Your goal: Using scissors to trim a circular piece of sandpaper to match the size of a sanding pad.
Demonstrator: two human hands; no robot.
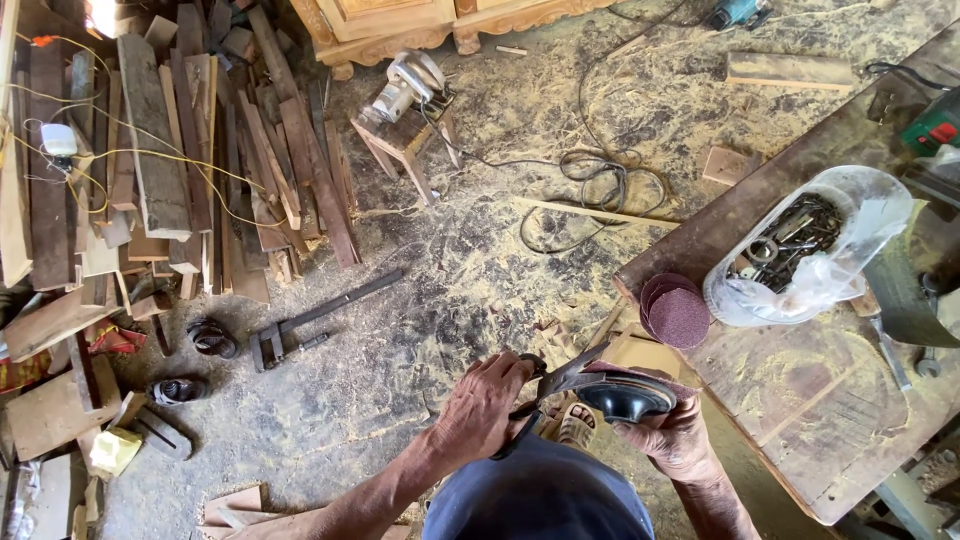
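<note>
Scissors and a black round pad are held in the two hands above the sawdust-covered floor.

The left hand [480, 405] is closed around the handles of a pair of scissors [555, 390], whose blades are pointed toward the right hand [672, 438]. The right hand is curled under a black round pad [625, 396], which is gripped from below, with the scissor blades lying just at its edge. To the right of the hands, a wooden surface [800, 420] is seen; on it, just beyond the right hand, a stack of dark red sanding discs [675, 312] is laid, and a clear plastic bag of metal hardware [805, 250] is placed beside the discs. Ahead and left of the left hand, a long metal clamp [320, 318] is lying on the floor, with a pile of timber offcuts [170, 150] well beyond it.
</note>
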